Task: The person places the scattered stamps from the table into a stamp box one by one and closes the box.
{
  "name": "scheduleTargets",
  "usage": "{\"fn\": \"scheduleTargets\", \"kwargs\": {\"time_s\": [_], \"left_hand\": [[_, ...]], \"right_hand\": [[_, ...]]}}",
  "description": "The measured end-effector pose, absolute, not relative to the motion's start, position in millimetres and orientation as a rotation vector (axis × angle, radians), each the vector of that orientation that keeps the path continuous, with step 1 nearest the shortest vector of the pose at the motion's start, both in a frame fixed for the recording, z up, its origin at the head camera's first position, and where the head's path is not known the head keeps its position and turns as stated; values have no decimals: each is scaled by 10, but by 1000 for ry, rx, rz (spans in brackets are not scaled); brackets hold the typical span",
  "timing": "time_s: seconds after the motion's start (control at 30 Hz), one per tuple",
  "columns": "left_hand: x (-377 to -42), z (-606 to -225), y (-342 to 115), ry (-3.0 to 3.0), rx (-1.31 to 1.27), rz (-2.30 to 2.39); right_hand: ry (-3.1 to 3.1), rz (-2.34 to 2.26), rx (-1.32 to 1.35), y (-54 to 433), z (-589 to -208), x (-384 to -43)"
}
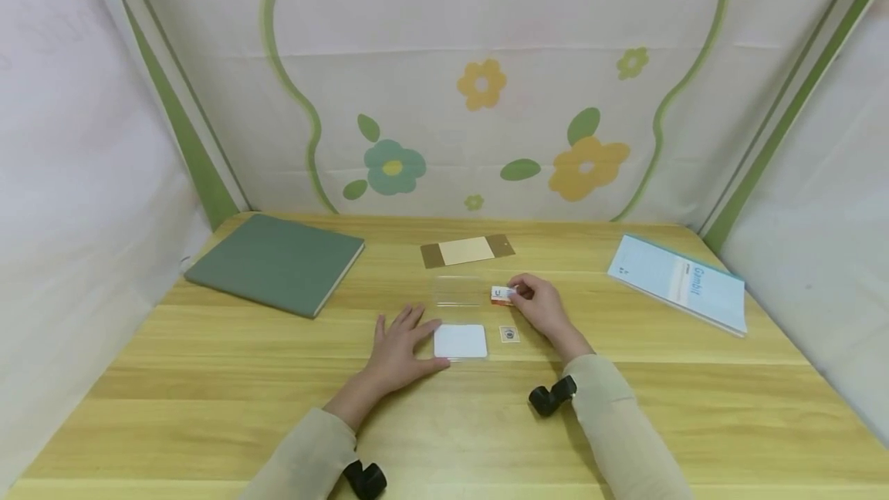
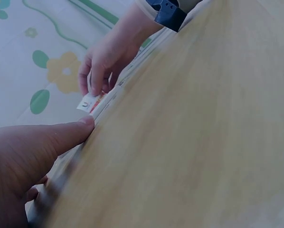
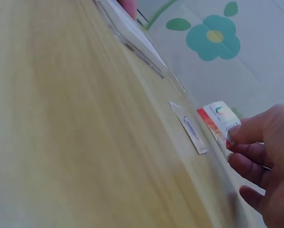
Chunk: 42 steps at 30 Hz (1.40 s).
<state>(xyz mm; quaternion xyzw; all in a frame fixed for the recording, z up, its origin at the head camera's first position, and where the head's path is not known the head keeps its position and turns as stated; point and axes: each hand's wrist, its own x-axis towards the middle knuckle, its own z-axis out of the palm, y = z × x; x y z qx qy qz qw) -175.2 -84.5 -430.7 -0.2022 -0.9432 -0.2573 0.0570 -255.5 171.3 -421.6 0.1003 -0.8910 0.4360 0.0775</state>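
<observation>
My left hand lies on the table with fingers spread, index fingertip and thumb at the left corners of a clear plastic case. In that case is a white card or stack of cards. My right hand pinches a small white-and-red block between thumb and fingers, low over the table. The block has printing and a colourful mark on its white face. A small square with a dark picture, like a stamp, lies just in front of the right hand. Behind the case is its clear plastic lid.
A brown-and-cream paper strip lies farther back. At the left is a dark green hardcover book; at the right, a light blue notebook. A floral curtain hangs behind the wooden table.
</observation>
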Motion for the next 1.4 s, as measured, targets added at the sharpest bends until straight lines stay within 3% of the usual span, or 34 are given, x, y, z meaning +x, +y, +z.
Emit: {"fn": "scheduleTargets", "kwargs": {"time_s": [0.57,0.77,1.4], "left_hand": [[-1765,-4317,-845,-2858,-620,-757],[-1761,-4301,-832,-2863,-628,-758],[-1766,-4308,-857,-2854,-623,-786]], "right_hand": [[-2641,1765,594,1251,-4037,-2143],[-2664,1649,726,1152,-4139,-2062],[-2725,1280,791,1029,-4200,-1993]]}}
